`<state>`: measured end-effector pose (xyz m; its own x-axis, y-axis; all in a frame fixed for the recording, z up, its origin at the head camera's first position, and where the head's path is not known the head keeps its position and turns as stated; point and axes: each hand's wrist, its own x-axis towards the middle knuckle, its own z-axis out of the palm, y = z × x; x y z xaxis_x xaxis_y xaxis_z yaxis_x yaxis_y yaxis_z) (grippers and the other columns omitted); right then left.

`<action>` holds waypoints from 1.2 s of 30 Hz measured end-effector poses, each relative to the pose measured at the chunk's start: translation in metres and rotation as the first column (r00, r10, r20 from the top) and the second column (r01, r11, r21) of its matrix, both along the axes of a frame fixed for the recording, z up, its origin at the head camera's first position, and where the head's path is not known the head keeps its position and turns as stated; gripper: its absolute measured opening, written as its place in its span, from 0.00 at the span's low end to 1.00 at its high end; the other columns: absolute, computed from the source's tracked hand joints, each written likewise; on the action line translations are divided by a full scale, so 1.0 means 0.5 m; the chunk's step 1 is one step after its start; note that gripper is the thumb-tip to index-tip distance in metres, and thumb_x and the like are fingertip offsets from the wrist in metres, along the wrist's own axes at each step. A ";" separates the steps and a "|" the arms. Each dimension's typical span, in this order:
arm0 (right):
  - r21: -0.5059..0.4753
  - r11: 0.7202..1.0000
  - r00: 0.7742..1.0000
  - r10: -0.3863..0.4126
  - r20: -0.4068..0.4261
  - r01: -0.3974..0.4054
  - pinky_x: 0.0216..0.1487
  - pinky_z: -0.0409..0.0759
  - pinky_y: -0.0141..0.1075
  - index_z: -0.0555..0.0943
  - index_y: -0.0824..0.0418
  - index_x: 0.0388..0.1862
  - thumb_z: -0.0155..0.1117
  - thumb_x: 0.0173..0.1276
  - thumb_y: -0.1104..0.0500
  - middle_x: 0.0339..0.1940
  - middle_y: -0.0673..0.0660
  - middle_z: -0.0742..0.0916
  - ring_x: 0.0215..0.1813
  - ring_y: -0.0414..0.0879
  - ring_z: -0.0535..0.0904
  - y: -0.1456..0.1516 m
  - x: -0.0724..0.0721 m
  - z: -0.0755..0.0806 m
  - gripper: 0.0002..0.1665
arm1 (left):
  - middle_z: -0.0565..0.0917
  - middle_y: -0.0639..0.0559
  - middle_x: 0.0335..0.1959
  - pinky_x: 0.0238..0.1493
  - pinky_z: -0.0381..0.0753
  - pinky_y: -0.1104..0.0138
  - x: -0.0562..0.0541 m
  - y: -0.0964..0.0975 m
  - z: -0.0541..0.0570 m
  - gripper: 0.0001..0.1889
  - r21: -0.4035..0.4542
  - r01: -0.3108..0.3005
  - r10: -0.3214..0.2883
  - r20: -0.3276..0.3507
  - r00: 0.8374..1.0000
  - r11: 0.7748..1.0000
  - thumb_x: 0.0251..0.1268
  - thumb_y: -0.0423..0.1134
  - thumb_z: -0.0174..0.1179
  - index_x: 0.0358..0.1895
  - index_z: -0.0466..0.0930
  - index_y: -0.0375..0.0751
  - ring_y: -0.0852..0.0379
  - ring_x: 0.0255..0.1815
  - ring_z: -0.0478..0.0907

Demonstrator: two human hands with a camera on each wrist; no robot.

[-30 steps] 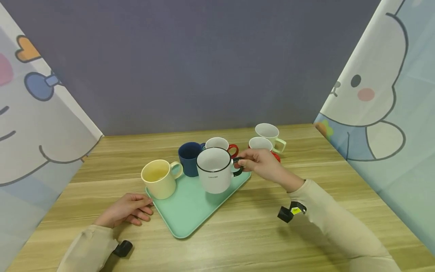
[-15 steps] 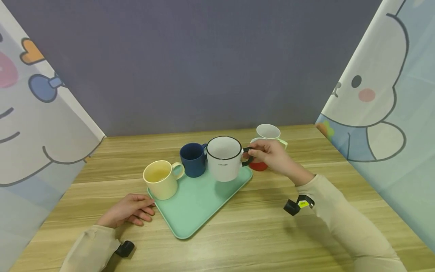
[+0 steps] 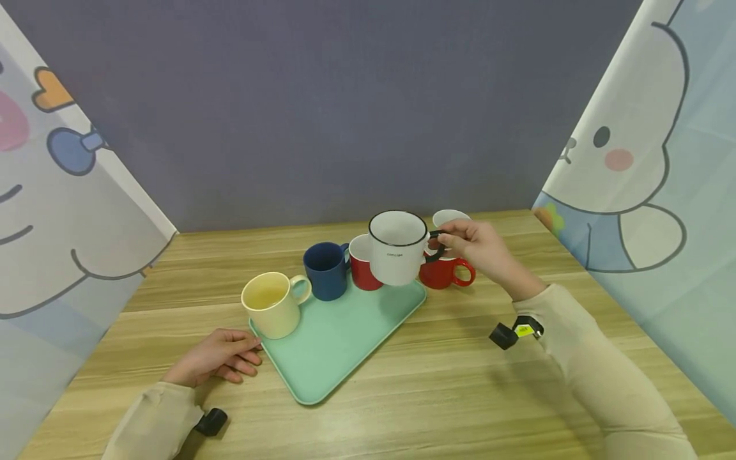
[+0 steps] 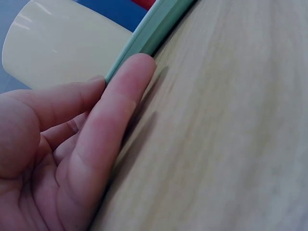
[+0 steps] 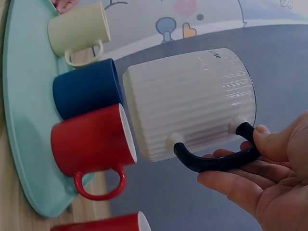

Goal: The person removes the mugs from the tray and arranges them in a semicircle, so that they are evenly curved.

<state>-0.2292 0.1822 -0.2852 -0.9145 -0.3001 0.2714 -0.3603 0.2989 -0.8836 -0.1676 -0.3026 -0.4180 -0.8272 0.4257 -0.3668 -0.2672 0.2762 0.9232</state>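
Note:
My right hand grips the black handle of a white ribbed mug with a black rim. The mug hangs in the air over the back right of the green tray; its bottom is clear of the other mugs in the right wrist view. My left hand rests at the tray's left edge. In the left wrist view its thumb and index finger pinch the tray rim. On the tray stand a pale yellow mug, a blue mug and a red mug, partly hidden in the head view.
Right of the tray, on the wooden table, stand a second red mug and a pale mug, partly behind my right hand. A grey wall closes the back; printed panels flank both sides.
My right hand has carried the white mug back and to the right, away from the tray's middle. The red mug behind it shows more. My left hand stays at the tray edge.

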 end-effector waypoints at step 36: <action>-0.074 0.971 0.973 -0.230 -0.013 0.228 0.43 0.85 0.30 0.72 0.83 0.54 0.53 0.78 0.65 0.32 0.41 0.88 0.39 0.31 0.85 0.126 -0.059 0.029 0.19 | 0.86 0.50 0.34 0.29 0.87 0.66 -0.001 -0.004 -0.007 0.16 0.019 0.009 -0.009 -0.008 1.000 1.000 0.80 0.42 0.50 0.49 0.79 0.30 0.58 0.32 0.87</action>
<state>-0.2587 0.2452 -0.2709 -0.9503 -0.0626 0.3051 -0.3090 0.3119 -0.8985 -0.1681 -0.3045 -0.4214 -0.8261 0.4401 -0.3521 -0.2576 0.2609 0.9304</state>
